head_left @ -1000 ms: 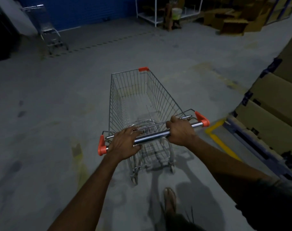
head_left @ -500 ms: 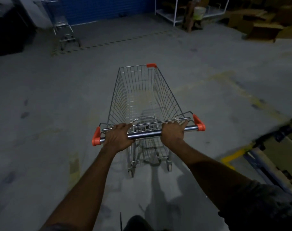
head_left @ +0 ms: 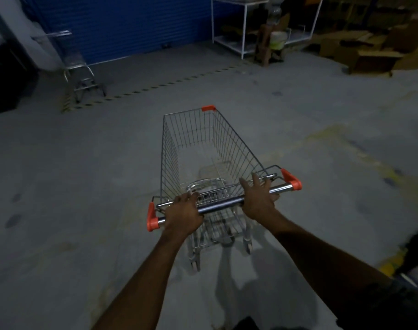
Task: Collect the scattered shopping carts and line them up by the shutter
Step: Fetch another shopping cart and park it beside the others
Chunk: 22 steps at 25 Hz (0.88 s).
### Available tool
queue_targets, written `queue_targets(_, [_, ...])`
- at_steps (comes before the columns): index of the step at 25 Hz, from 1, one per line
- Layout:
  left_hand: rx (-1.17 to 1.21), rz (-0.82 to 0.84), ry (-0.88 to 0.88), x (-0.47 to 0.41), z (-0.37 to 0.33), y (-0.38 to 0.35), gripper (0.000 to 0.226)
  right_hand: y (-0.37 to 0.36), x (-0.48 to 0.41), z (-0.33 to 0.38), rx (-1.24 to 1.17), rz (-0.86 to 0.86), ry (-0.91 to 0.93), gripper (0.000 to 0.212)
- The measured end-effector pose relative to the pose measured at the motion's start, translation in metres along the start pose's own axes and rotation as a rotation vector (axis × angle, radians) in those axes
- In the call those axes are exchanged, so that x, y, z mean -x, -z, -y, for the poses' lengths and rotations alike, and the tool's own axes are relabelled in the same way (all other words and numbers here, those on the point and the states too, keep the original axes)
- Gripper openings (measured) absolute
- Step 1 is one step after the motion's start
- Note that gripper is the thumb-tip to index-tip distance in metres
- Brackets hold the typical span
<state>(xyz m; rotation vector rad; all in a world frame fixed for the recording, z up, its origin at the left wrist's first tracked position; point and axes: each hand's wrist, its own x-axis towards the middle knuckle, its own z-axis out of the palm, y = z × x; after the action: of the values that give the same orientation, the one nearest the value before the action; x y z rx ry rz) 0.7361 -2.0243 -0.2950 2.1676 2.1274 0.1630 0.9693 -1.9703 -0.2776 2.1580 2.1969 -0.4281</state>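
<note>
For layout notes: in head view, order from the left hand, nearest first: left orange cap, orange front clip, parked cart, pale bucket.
1. left orange cap, handle end by left hand.
2. orange front clip, ahead.
3. parked cart, far left.
4. pale bucket, back right.

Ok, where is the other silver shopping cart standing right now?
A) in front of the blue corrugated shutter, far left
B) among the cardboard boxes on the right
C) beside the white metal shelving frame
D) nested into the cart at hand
A: the second silver wire shopping cart stands alone at the left end of the blue corrugated shutter, well ahead of the orange-handled wire cart and apart from it.
</note>
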Motion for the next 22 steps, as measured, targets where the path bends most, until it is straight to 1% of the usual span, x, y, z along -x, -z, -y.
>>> queue_targets(1, [-0.007, -0.005, 0.004, -0.025, 0.010, 0.001, 0.068, 0.006, -0.024, 0.007, -0.022, 0.009, 0.035, 0.093])
queue_targets(2, [-0.022, -0.017, 0.009, -0.049, 0.020, 0.002, 0.068, 0.011, -0.050, 0.015, -0.010, 0.028, 0.084, 0.095])
queue_targets(4, [-0.036, -0.026, 0.016, -0.105, 0.041, 0.002, 0.068, 0.020, -0.113, 0.035, 0.099, 0.070, 0.166, 0.083])
queue_targets(6, [-0.038, -0.051, 0.007, -0.160, 0.058, 0.004, 0.069, 0.031, -0.174, 0.050, 0.086, 0.077, 0.162, 0.071])
queue_targets(9, [-0.044, -0.074, 0.039, -0.250, 0.088, 0.004, 0.068, 0.045, -0.264, 0.078, 0.057, 0.023, 0.173, 0.068])
queue_targets(11, [-0.028, -0.077, 0.079, -0.312, 0.108, 0.008, 0.068, 0.055, -0.330, 0.098, 0.060, 0.032, 0.204, 0.067])
queue_targets(13, [-0.048, -0.091, 0.092, -0.366, 0.125, 0.011, 0.068, 0.067, -0.393, 0.114, 0.035, 0.058, 0.258, 0.074])
queue_targets(16, [-0.056, -0.143, 0.069, -0.442, 0.148, 0.019, 0.066, 0.088, -0.480, 0.133, 0.055, 0.045, 0.400, 0.105])
queue_targets(17, [-0.051, -0.163, 0.043, -0.466, 0.156, 0.021, 0.064, 0.094, -0.504, 0.138, 0.033, 0.032, 0.443, 0.110])
queue_targets(19, [-0.069, -0.154, 0.021, -0.515, 0.174, 0.026, 0.053, 0.104, -0.552, 0.153, -0.006, -0.006, 0.502, 0.109])
queue_targets(21, [-0.090, -0.159, 0.045, -0.569, 0.196, 0.031, 0.041, 0.110, -0.605, 0.177, -0.022, -0.052, 0.507, 0.100])
queue_targets(22, [-0.110, -0.163, 0.069, -0.592, 0.208, 0.033, 0.040, 0.112, -0.628, 0.189, -0.011, -0.086, 0.509, 0.098])
